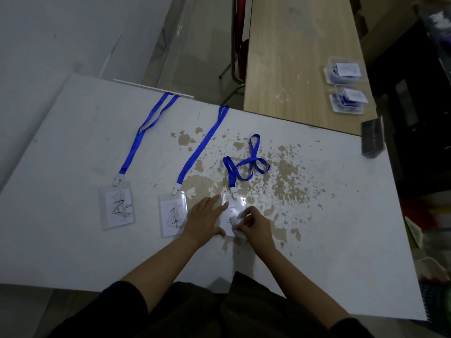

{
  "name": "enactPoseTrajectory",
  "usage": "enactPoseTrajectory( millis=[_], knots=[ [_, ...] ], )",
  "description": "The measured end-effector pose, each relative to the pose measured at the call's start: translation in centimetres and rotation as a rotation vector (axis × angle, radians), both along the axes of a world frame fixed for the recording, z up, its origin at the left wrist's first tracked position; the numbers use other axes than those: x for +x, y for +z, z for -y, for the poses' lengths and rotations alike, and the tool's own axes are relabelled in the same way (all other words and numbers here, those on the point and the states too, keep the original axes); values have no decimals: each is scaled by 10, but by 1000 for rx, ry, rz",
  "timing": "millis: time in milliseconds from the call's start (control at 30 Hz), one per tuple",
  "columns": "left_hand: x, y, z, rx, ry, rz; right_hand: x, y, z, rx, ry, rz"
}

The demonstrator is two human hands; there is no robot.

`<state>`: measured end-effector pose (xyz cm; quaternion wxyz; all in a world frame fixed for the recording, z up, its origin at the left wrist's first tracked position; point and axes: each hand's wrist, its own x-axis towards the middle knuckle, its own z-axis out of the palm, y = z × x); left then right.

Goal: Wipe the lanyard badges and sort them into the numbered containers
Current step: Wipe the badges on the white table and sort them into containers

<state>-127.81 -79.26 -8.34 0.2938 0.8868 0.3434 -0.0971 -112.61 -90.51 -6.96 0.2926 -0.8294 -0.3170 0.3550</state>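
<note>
Head view: left hand (207,219) flat, pinning the badge (234,203); right hand (253,225) pinches a wipe (238,219) on it. Badge likely light, slick; strap (246,164) beyond suits lifting.

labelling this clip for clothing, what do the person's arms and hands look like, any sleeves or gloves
Both hands, the left hand and the right hand, are bare: no gloves, rings or watch visible. The forearms are bare too. Dark sleeves are pushed up to about the elbows on both arms, with no markings that can be made out.

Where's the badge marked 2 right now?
In the head view, the badge marked 2 lies flat on the white table, leftmost of three, left of the badge marked 1 and untouched by either hand.
</note>
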Motion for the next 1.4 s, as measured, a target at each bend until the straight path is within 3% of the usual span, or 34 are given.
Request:
enactPoseTrajectory(
  millis=[300, 433, 500, 633, 767, 900, 1033, 1200, 1333, 1400],
  knots=[
    [-4, -10, -1, -4, -40, -15, 16, -4, -47, -36, -71, 242],
    [-3, -15, -2, -34, -57, -7, -2, -5, -29, -190, 179, 396],
    [-2, -15, -4, -55, -57, 8, 4, -4, -30, -218, 165, 468],
    [-4, -13, -3, -80, -22, 52, 10, 0, -43, -221, -46, 404],
    [-5, -14, -3, -68, -28, 74, -12, -2, -43, -229, 122, 466],
    [-6, -14, -4, -91, -28, 80, 4, -1, -54, -249, -129, 351],
    [-5, -17, -5, -72, -32, 72, -11, -1, -49, -245, 93, 384],
    [-5, -18, -8, -68, -72, 6, 11, 6, -57, -264, -140, 320],
    [-4, -19, -11, -91, -91, -6, -11, 3, -36, -280, 187, 345],
    [-4, -19, -11, -122, -73, 14, 4, 2, -30, -318, 142, 398]
  ],
)
